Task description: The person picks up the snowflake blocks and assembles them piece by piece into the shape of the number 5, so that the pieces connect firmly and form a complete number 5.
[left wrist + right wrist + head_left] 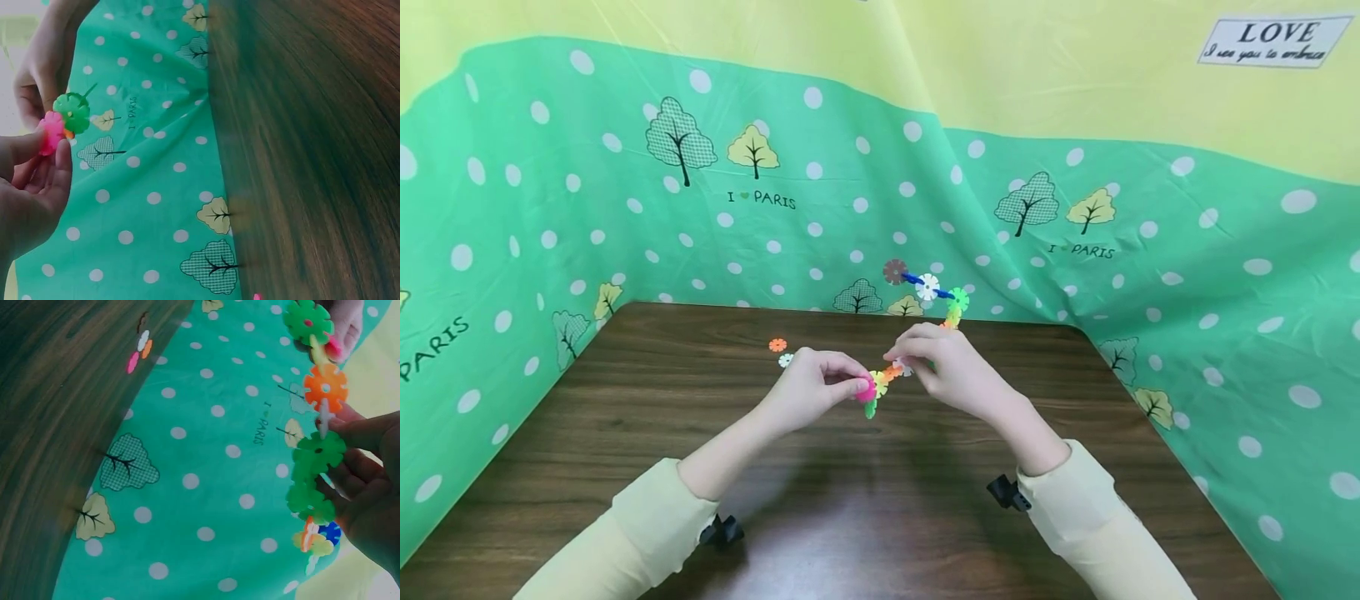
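Note:
A chain of flower-shaped interlocking discs is held up over the table between both hands. At its near end, the left hand (812, 392) pinches a pink disc (52, 133) between thumb and fingers, beside a green disc (72, 114) and a yellow disc (880, 382). Farther along, the right hand (955, 371) grips the chain around a white disc (324, 419) and green discs (319, 450), with an orange disc (325, 387) just before them. Beyond the right hand, the chain bends back to the left through a white disc (927, 287) to a brown disc (896, 272).
Loose discs lie on the dark wooden table (647, 400), among them an orange one (777, 344) and a white one (786, 360) left of the hands. Behind the table hangs a green and yellow curtain (865, 167) with dots and trees.

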### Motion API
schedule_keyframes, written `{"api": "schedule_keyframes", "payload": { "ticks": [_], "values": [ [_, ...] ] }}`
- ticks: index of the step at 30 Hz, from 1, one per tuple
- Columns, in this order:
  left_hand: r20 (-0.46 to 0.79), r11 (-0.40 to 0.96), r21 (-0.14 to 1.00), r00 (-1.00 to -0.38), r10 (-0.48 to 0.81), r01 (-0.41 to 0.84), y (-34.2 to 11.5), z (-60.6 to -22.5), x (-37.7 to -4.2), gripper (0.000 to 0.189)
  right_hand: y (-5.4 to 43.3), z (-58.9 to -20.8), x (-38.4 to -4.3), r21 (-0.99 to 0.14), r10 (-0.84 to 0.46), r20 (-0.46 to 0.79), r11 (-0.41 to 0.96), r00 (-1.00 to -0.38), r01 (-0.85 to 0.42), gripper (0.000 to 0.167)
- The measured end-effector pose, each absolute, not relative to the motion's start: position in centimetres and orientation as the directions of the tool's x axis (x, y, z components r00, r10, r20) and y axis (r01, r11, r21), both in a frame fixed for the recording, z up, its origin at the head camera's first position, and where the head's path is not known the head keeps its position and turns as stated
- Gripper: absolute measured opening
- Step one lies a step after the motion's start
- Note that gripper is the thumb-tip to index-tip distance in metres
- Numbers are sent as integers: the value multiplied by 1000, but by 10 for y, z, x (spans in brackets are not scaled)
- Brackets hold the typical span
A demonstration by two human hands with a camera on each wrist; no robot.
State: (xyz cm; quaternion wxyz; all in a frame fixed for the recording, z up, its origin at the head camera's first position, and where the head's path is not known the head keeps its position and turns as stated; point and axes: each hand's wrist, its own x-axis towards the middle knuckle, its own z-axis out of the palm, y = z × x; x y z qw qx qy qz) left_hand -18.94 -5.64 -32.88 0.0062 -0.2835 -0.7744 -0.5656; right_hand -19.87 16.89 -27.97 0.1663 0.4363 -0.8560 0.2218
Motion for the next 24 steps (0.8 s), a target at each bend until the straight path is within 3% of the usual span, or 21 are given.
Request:
{"api": "schedule_keyframes", "payload": {
  "ticks": [4,11,16,20,24],
  "values": [
    [349,136,882,-821,452,450,-59,-325,-188,11,173,-284,-202,-191,-679,549,466,-488,-864,23],
    [195,49,963,-813,549,265,-67,-317,-193,16,189,-290,-212,-24,-737,633,285,-235,-958,13],
    [41,-7,999,-743,669,49,-62,-319,-189,16,192,-296,-215,76,-745,647,278,-165,-958,13],
    [6,-106,989,-691,723,-102,-56,-321,-186,10,192,-297,-213,142,-729,677,262,-100,-954,15],
    [21,-193,968,-719,694,-159,-50,-322,-188,7,191,-298,-212,195,-712,701,240,-36,-951,14]
  ]
}}
